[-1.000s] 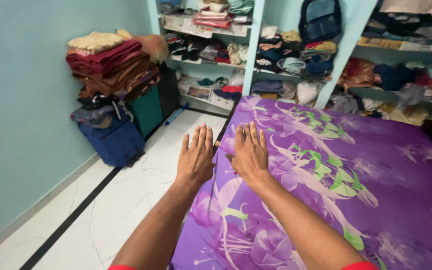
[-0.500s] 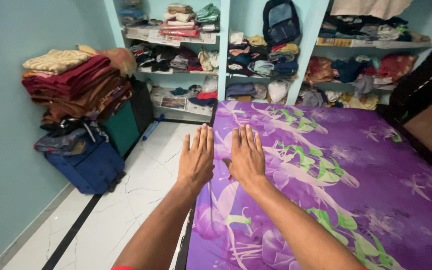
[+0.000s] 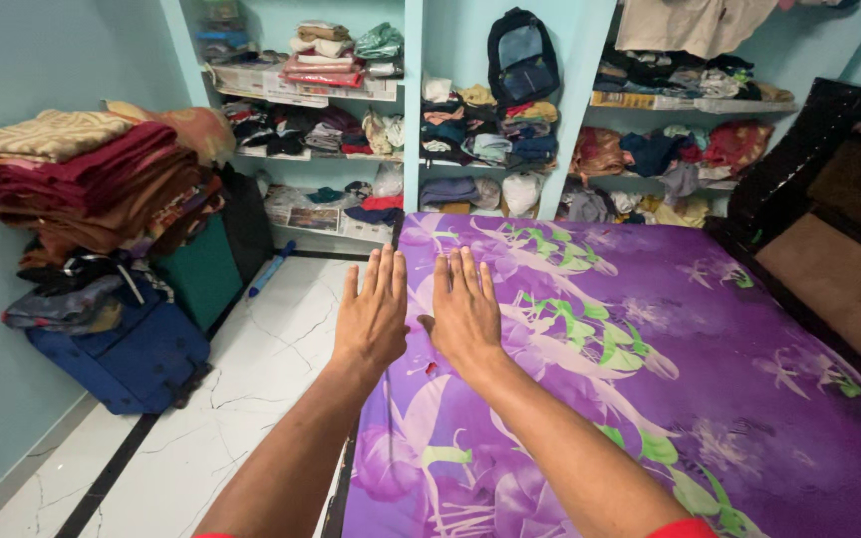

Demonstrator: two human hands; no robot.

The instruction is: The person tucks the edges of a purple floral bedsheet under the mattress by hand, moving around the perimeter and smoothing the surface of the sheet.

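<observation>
A bed spread with a smooth purple sheet printed with pale lilac flowers and green leaves (image 3: pixel 670 379) fills the right half of the room. The cloth lies flat and taut, with only soft ripples near the close edge. Along the far wall stand pale blue open shelves (image 3: pixel 413 110) crammed with folded and crumpled clothes in many colours, and a dark backpack (image 3: pixel 522 55) hangs among them. The floor beside the bed is white marble-look tile with a black inlay stripe (image 3: pixel 241 399). In the left corner a tall stack of folded blankets in maroon, brown and beige (image 3: pixel 92 179) sits on top of a dark blue fabric suitcase (image 3: pixel 127 354) and a green trunk (image 3: pixel 201 274). At the far right a dark wooden headboard with a brown padded panel (image 3: pixel 839 259) leans by the mattress.

The person's left hand (image 3: pixel 371 314) and right hand (image 3: pixel 465 314) are held out side by side, palms down, fingers straight and close together, gripping nothing. The right hand hovers over the sheet's left border; the left hand is at the bed's edge, partly over the floor. Whether either palm touches the cloth cannot be told.

This looks like the very beginning of work on the sheet. Gripping or smoothing it would call for lowering both palms onto the slippery fabric.
</observation>
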